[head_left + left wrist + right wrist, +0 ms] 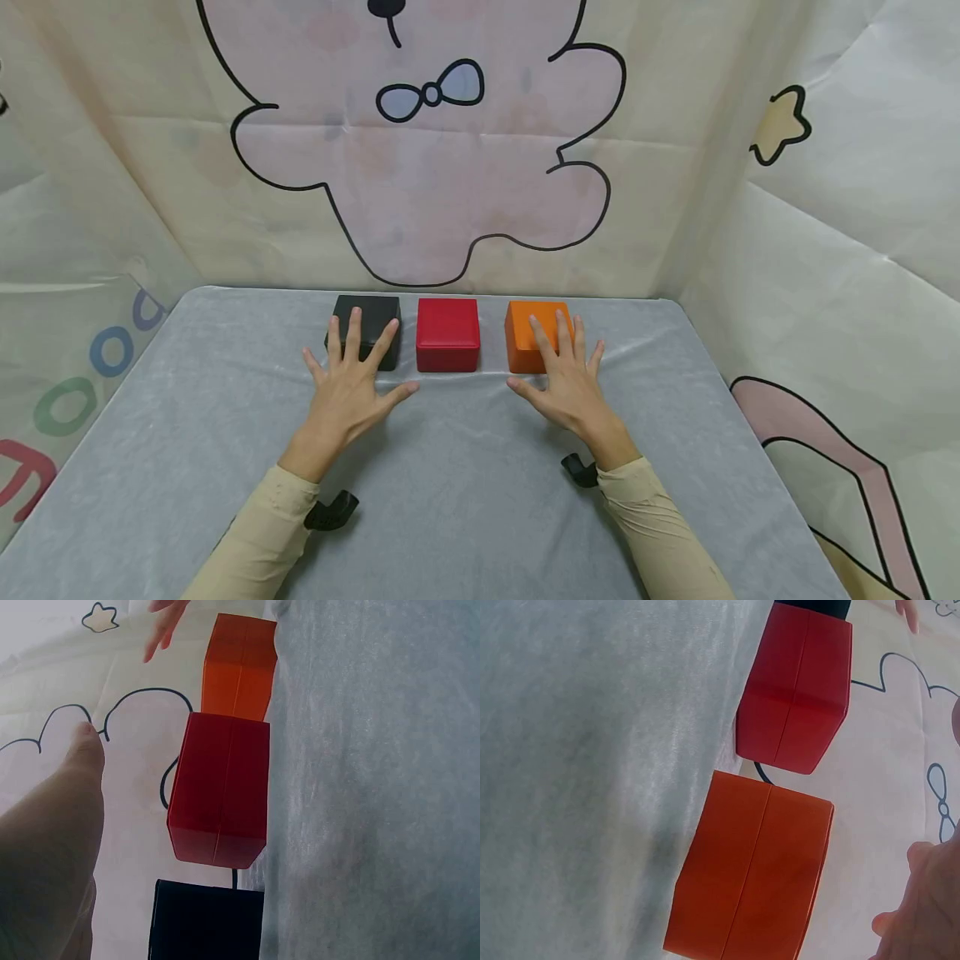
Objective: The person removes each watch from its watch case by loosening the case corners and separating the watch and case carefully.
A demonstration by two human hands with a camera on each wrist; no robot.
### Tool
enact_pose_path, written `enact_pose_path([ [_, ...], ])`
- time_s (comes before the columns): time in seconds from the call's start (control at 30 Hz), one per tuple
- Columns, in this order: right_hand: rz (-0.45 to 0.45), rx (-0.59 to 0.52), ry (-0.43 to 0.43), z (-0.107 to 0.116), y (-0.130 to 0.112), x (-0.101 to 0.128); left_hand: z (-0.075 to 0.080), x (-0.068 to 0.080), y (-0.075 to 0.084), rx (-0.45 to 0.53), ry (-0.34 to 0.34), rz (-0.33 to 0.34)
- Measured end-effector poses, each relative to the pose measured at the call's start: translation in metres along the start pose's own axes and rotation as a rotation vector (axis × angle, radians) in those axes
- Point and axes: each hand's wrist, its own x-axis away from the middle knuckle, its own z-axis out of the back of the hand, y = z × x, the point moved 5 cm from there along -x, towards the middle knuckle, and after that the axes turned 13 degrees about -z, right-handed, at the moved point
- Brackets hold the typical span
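Three boxes stand in a row at the far edge of the table: a black box on the left, a red box in the middle and an orange box on the right. My left hand, fingers spread straight, is over the front of the black box and partly hides it. With its fingers spread as well, my right hand covers part of the orange box. Both wrist views show gaps between the hands and the boxes. Neither hand holds anything.
Grey cloth covers the table. A printed fabric backdrop rises right behind the boxes and along both sides. Small black devices sit at the left wrist and the right wrist.
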Motion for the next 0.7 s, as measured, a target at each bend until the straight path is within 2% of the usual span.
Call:
enact_pose_path([
  [0.4,0.005,0.018,0.001,-0.0015,-0.0017,0.0003,-0.0005,-0.0005,-0.0025,-0.007,-0.010,0.009],
  [0.7,0.017,-0.008,-0.017,-0.0053,-0.0037,-0.0018,0.0021,-0.0016,-0.0044,0.000,-0.007,0.010],
])
